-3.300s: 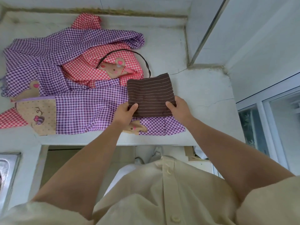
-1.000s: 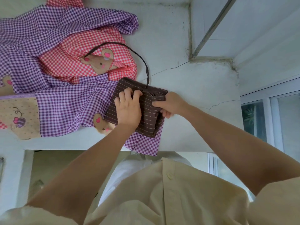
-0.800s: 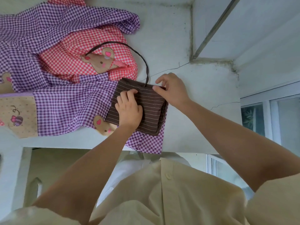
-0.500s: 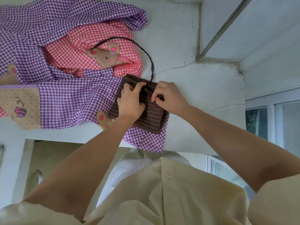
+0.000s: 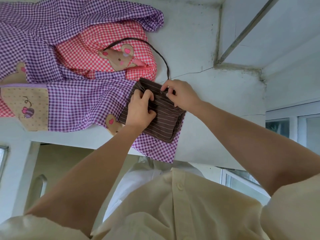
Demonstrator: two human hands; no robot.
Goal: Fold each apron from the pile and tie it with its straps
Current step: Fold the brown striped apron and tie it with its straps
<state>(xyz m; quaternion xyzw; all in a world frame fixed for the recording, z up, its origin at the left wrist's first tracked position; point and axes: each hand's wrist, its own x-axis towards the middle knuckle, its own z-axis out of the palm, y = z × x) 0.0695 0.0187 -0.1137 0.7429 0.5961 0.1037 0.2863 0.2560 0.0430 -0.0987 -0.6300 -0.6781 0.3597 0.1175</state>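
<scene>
A: Where's the brown apron (image 5: 164, 122)?
B: Folded, on purple apron (image 5: 83, 101) at counter (image 5: 220, 101) edge. L hand (image 5: 141, 108) grips it so folds hold; R hand (image 5: 181, 96) pinches strap (image 5: 162, 56) (loop slack), prob. for tying.

Soft, even daylight, brightest on the pale worktop (image 5: 216, 101); the space below the worktop sits in dimmer shade. Lines right of the worktop bow from wide-angle distortion; detail slightly soft

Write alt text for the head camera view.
A person's left hand holds a folded brown striped apron on a counter while the right hand pinches its strap. It lies on a purple gingham apron, beside a red gingham apron.
</scene>
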